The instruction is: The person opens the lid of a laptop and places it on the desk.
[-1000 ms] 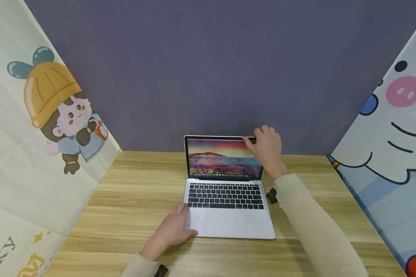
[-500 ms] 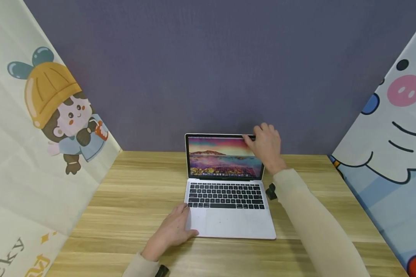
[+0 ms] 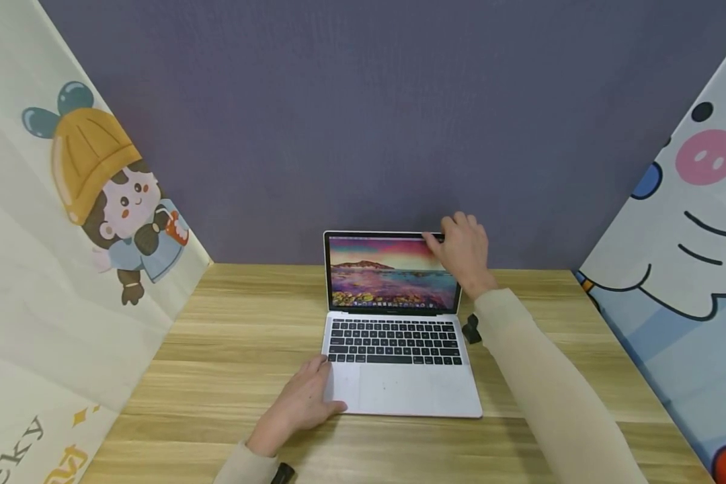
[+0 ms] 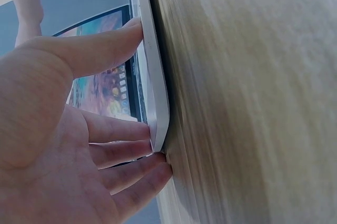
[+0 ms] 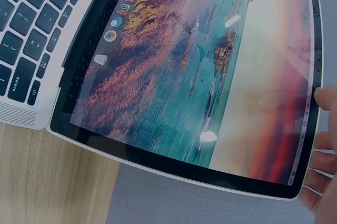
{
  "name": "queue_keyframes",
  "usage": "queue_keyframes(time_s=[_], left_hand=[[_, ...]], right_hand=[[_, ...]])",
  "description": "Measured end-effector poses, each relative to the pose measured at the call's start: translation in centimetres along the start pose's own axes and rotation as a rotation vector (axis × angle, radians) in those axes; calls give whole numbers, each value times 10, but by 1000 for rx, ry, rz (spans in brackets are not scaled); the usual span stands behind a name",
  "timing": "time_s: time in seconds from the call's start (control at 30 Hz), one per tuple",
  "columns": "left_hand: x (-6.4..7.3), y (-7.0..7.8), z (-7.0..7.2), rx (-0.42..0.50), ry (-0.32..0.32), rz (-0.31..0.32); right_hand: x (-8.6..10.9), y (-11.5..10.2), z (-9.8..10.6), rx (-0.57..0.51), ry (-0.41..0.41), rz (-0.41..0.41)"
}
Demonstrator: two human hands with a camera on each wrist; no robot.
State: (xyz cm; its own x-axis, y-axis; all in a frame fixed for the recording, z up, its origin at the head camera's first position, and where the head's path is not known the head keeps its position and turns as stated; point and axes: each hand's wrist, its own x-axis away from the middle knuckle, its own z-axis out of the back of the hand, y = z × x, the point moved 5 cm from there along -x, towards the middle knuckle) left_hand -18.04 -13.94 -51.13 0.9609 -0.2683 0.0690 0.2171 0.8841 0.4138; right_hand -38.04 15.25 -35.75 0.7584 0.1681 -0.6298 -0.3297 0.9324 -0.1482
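An open silver laptop (image 3: 402, 390) lies on the wooden table, its screen lit with a colourful seaside picture. My right hand (image 3: 462, 252) holds the top edge of the lid (image 5: 210, 179) near its right corner. The thumb lies on the front bezel and the fingers reach behind the lid. At the base's left front corner rests my left hand (image 3: 302, 400), thumb against the front edge and nearly straight fingers along the left side. In the left wrist view, these fingers (image 4: 118, 129) touch the base's edge (image 4: 158, 103).
A wooden table (image 3: 236, 323) carries the laptop. Behind it rises a dark grey-blue wall (image 3: 363, 121). Printed cloths flank the table, a cartoon child (image 3: 121, 195) on the left one and a pink-snouted figure (image 3: 708, 158) on the right. A small black device (image 3: 472, 329) sits at the right wrist.
The lid has tilted slightly further back, its top edge rising a little in the head view, and my right hand has gone with it. My left hand and the laptop base stay in place.
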Motion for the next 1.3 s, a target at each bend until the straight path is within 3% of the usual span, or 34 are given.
queue_keyframes(time_s=[0.47, 1.3], left_hand=[[0, 0, 0, -3, -1, -4], [1, 0, 0, -7, -4, -6]], right_hand=[[-7, 2, -9, 21, -85, -37], [-6, -3, -19, 70, -135, -119]])
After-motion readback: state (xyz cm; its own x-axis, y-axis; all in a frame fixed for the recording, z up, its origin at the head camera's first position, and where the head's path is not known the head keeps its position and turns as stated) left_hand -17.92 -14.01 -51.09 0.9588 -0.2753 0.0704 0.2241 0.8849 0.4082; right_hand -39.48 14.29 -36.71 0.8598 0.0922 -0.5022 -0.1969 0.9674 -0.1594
